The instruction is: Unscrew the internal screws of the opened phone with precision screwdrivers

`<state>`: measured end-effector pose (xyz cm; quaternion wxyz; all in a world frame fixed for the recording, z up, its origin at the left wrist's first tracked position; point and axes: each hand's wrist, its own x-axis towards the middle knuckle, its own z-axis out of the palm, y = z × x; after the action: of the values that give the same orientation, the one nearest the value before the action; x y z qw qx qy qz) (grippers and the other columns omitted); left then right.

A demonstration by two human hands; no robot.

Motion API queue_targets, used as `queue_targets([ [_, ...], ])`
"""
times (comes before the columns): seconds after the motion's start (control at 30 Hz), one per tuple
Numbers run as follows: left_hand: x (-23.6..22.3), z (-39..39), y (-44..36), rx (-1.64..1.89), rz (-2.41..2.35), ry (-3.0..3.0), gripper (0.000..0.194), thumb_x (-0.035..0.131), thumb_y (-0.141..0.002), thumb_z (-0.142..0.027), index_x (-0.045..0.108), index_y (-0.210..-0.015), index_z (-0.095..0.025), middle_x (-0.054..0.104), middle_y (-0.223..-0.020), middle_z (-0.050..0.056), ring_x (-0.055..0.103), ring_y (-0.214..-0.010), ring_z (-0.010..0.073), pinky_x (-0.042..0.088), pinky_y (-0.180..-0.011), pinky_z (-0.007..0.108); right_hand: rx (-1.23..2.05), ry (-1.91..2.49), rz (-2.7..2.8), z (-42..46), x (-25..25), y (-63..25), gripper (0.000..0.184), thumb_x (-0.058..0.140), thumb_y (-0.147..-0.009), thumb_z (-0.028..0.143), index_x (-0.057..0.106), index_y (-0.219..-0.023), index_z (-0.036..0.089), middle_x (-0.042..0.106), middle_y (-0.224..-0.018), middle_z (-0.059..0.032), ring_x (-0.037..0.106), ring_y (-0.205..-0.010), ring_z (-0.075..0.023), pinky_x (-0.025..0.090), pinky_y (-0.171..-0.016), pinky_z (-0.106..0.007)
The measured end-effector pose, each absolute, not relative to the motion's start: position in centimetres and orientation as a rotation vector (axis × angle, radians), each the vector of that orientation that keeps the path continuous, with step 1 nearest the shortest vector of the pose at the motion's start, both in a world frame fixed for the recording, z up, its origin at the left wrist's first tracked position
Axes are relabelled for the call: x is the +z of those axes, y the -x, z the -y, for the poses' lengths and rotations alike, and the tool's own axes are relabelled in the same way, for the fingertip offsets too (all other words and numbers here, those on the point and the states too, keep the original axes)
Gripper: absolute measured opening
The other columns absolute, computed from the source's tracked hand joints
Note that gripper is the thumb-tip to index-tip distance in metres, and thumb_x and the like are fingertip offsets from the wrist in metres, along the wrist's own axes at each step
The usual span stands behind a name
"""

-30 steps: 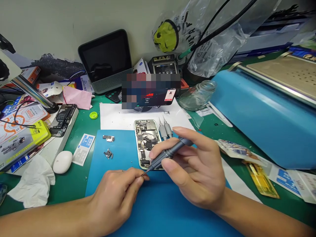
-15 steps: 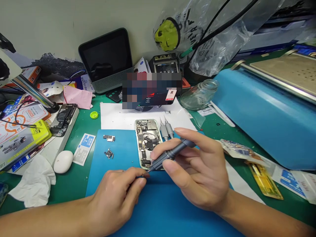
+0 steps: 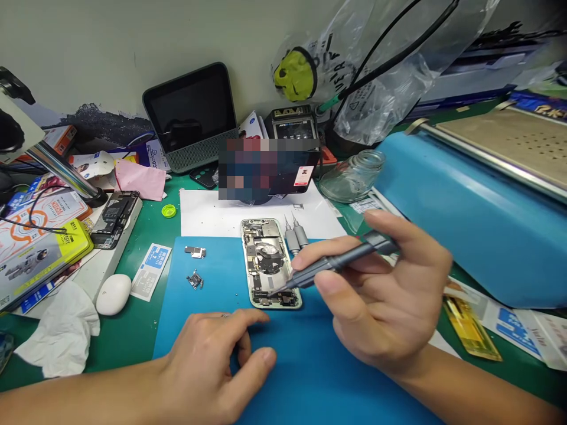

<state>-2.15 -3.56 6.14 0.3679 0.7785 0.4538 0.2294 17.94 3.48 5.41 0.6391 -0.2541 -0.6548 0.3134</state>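
Observation:
My right hand [image 3: 381, 295] grips a dark grey precision screwdriver [image 3: 330, 262], its thin tip pointing down and left over the lower end of an opened phone [image 3: 268, 260]. Whether the tip touches the phone I cannot tell. The phone lies face up with its inner parts bare, on the blue mat [image 3: 208, 313]. Just below its near end rests my left hand [image 3: 221, 360], thumb and forefinger apart, nothing visible in them. Two more grey screwdrivers [image 3: 296, 233] lie beside the phone's upper right edge.
Small phone parts [image 3: 195, 279] and a metal-shielded piece [image 3: 195, 252] lie on the mat's left. A white earbud case [image 3: 114, 294] and crumpled tissue [image 3: 62, 330] sit further left. A propped phone [image 3: 295, 171] and a glass jar [image 3: 353, 177] stand behind; a blue machine [image 3: 452, 224] fills the right.
The screwdriver tip has left my left fingertips and now lies over the phone's lower end. My right hand moved right; my left thumb and forefinger, pinched before, have parted.

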Motion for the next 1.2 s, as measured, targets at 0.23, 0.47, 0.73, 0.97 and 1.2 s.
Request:
queue_targets([
  [0.23,5.6,3.9,2.4,0.445,-1.017,-2.487,0.043,0.039,-0.108,-0.036,0.040,-0.143,-0.012,0.069,-0.087,0.006,0.065,-0.068,0.0227,0.048,-0.059,0.034,0.545,0.676,1.543,-4.7,5.1,-18.5,0.050,0.060,-0.097,0.020,0.048,-0.142,0.038,0.069,-0.089,-0.0039,0.068,-0.070,-0.0217,0.060,-0.059,-0.038],
  [0.47,5.9,4.2,2.1,0.268,-1.042,-2.724,0.054,0.029,-0.111,-0.043,0.030,-0.149,-0.005,0.068,-0.099,0.012,0.067,-0.079,0.0277,0.056,-0.064,0.041,0.463,0.587,1.726,-5.6,4.4,-19.0,0.060,0.062,-0.093,0.010,0.045,-0.146,0.034,0.068,-0.096,-0.0043,0.071,-0.078,-0.0196,0.064,-0.069,-0.037],
  [0.73,5.7,4.4,2.1,0.157,-1.122,-2.721,0.067,0.028,-0.109,-0.055,0.025,-0.151,-0.003,0.066,-0.101,0.014,0.066,-0.083,0.0287,0.057,-0.068,0.042,0.467,0.551,1.859,-5.4,3.8,-19.0,0.068,0.064,-0.090,0.007,0.041,-0.150,0.031,0.069,-0.098,-0.0034,0.071,-0.080,-0.0170,0.064,-0.071,-0.032],
  [0.97,5.6,4.1,2.1,0.179,-1.132,-2.699,0.066,0.030,-0.108,-0.054,0.030,-0.149,-0.003,0.067,-0.101,0.014,0.067,-0.082,0.0299,0.057,-0.067,0.044,0.478,0.551,1.953,-5.3,4.1,-19.0,0.063,0.062,-0.092,0.008,0.041,-0.148,0.028,0.070,-0.096,-0.0041,0.069,-0.077,-0.0156,0.064,-0.069,-0.029],
  [1.2,5.4,4.0,2.3,0.207,-1.148,-2.664,0.067,0.034,-0.107,-0.055,0.026,-0.152,-0.006,0.067,-0.098,0.012,0.068,-0.080,0.0299,0.056,-0.066,0.043,0.473,0.549,1.971,-5.3,4.1,-19.1,0.060,0.061,-0.093,0.008,0.042,-0.146,0.027,0.072,-0.099,-0.0052,0.071,-0.080,-0.0164,0.064,-0.069,-0.029],
])
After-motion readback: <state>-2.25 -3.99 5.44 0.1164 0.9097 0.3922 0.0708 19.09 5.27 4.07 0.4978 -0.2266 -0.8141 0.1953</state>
